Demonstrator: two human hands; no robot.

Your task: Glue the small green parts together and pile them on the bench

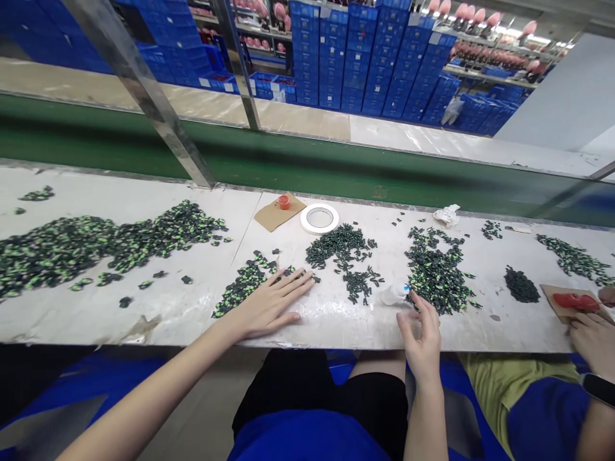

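My left hand [276, 299] lies flat, fingers stretched out, over the right edge of a small pile of black-and-green parts [243, 287]. My right hand [423, 326] has its thumb and index finger apart, at the near left edge of another black-and-green pile [439, 272]. By its index fingertip lies a small white object [394, 294] with a blue tip; I cannot tell whether they touch. Between my hands are small dark parts [336, 246] in a loose heap, with more scattered nearer me.
Behind the heap lies a white tape roll [307, 229], beside cardboard [269, 218] with a red cap [284, 202]. A long pile [57, 250] covers the left. Crumpled tissue [446, 216] sits at the back. At right, a co-worker's hands [593, 336] are by a red object [575, 301].
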